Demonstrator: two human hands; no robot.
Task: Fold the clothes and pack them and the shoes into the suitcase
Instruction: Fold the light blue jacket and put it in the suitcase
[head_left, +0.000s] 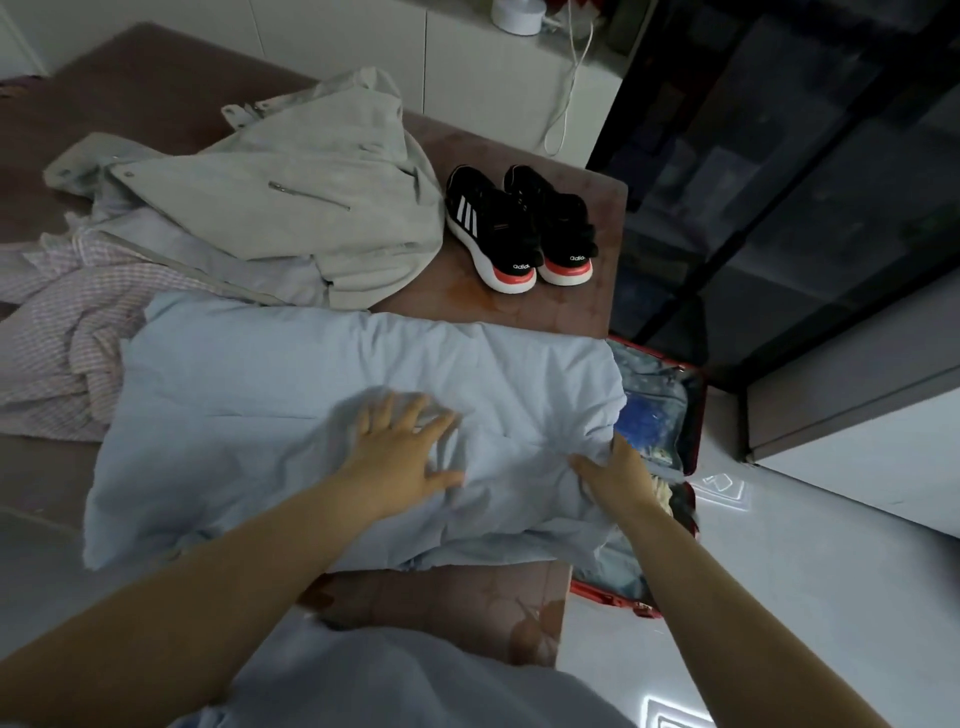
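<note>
**Both hands on the pale blue garment at the table's right end**

A wide, pale blue cotton garment (291, 415) lies spread across the reddish-brown table (519, 312), wrinkled toward its right side and overhanging the table's right edge. The left hand (402, 457) rests flat on top of it near the middle, palm down, fingers (415, 410) spread apart and gripping nothing. The right hand (618, 475) is at the garment's right edge, where the cloth bunches up; its fingers are tucked behind the fold, so whether they are closed on the fabric cannot be told. The two hands are apart, with a stretch of creased cloth between them.

Just beyond the right hand and lower down, an open suitcase with red edges and a blue patterned lining (670, 415) sits on the pale floor beside the table; the garment's right end hangs over part of it.

Farther across the table, a pale grey suede-like jacket with a zipped pocket (311, 208) lies crumpled, partly over a pink-and-white checked shirt (67, 332) at the left. To the right of the jacket stands a pair of black trainers with white stripes and white-and-coral soles (519, 228), side by side, well apart from both hands.
</note>
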